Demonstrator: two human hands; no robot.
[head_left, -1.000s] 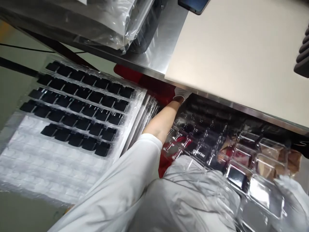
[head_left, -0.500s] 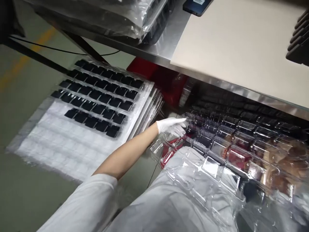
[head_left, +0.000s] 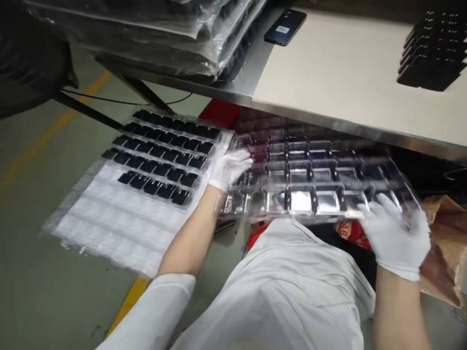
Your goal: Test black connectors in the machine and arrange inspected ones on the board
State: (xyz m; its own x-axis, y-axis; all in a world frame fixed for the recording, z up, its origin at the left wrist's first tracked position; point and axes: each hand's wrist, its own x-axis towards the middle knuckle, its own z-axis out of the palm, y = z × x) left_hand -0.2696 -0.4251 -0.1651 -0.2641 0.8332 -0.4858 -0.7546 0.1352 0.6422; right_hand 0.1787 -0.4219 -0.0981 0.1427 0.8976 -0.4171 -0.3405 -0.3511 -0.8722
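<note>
A clear plastic blister tray (head_left: 310,175) with empty square pockets is held level in front of me, just below the steel table edge (head_left: 328,127). My left hand (head_left: 229,167), in a white glove, grips the tray's left end. My right hand (head_left: 397,233), also gloved, grips its near right corner. To the left, a stack of clear trays (head_left: 146,180) leans on the floor; the top one holds several rows of small black parts (head_left: 164,150) in its upper half.
A beige mat (head_left: 346,73) covers the table, with a phone (head_left: 284,26) and a stack of black parts (head_left: 432,53) on it. Bagged trays (head_left: 164,29) lie at the table's left end. A red bin (head_left: 219,109) and brown bag (head_left: 445,243) sit under the table.
The clear tray has come out from under the table and turned level. My left hand shifted from deep under the table to the tray's left end; my right hand now shows at its right corner.
</note>
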